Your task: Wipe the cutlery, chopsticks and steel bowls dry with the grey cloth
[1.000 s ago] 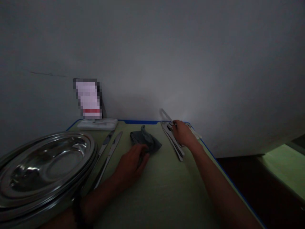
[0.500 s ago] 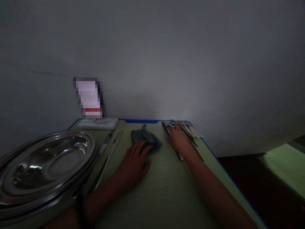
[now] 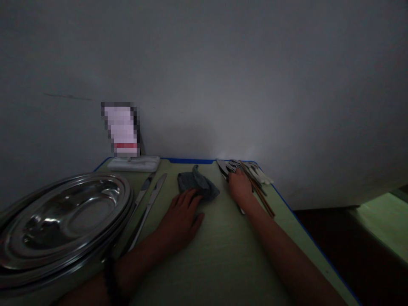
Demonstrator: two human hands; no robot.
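1. The left hand [image 3: 183, 216] is laid flat at centre frame with its fingers spread. The fingertips touch the near edge of the crumpled grey cloth [image 3: 199, 183], which was clutched under curled fingers a second ago.
2. The right hand [image 3: 239, 187] is rested palm down on the cutlery pile [image 3: 247, 169], right of centre. Whether anything is pinched cannot be told. The utensil raised earlier has been lowered.
3. Brown chopsticks [image 3: 259, 193] are seen just beside that hand.
4. Two table knives [image 3: 149, 197] and stacked steel trays [image 3: 63, 216] lie at lower left on the green table [image 3: 223, 255].
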